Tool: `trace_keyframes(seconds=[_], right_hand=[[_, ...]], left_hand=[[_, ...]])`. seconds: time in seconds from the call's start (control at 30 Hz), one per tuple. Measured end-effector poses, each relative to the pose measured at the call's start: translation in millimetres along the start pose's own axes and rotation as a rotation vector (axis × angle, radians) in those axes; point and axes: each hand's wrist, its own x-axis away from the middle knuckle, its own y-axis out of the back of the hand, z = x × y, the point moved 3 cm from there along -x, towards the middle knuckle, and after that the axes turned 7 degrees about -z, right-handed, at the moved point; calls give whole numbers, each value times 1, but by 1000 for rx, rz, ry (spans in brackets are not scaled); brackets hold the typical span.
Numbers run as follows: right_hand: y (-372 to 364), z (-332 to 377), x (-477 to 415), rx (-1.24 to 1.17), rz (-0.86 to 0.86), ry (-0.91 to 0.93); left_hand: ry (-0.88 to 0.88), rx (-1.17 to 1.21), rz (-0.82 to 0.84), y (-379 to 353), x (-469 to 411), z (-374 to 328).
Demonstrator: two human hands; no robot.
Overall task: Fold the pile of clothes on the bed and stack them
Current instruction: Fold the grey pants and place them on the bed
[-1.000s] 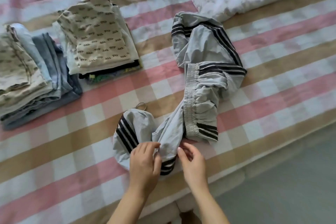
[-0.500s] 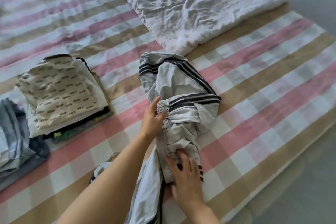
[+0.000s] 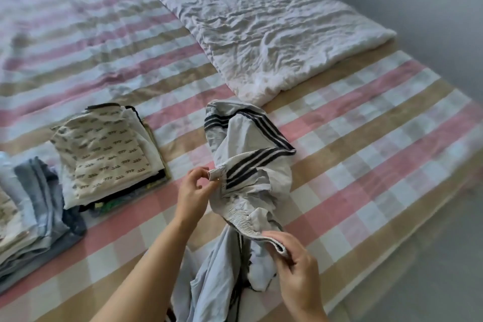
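pinches one end of the elastic waistband [image 3: 248, 223] of the grey striped trousers [image 3: 251, 138] with the left hand [image 3: 194, 191], thumb and fingertips closed on the fabric. grips the other end in the right hand [image 3: 295, 269], fingers curled round it, nearer the edge of the checked bed [image 3: 366, 138]. keeps the band slack between both hands, legs bunched beyond and trailing below. left, well apart: patterned stack [image 3: 109, 154] and blue stack [image 3: 34, 204], seemingly denim. behind, crumpled white quilt [image 3: 256, 21].

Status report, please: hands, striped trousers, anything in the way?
Left hand pinches waistband at upper end; right hand grips lower end. Striped trousers bunched, unfolded. Patterned stack, blue stack apart at left.
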Motion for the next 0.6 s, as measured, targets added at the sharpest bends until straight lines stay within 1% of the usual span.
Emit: trace_keyframes(seconds=[0.07,0.1,0.17,0.23,0.33,0.47,0.53,0.6], right_hand=[[13,44,-10,-81,-24,-38],[20,66,-16,-116,-36,-61],[32,116,-30,-182,-51,-63],[42,168,-40,-266,-35,-36],[52,244,-49,-307,18,23],[62,334,-52,-327,102,163],[65,365,-52,-295,107,222],[66,397,-48,-280,122,279]], left_hand=[[37,208,-18,33,17,-33],[41,297,-53,52,24,-48],[-2,408,-144,94,35,-86],[-87,482,-185,134,49,-127],[-286,502,-220,193,76,-198],[-433,553,-311,263,117,-273],[-511,533,-329,290,135,-302],[-549,500,-336,316,154,-324]])
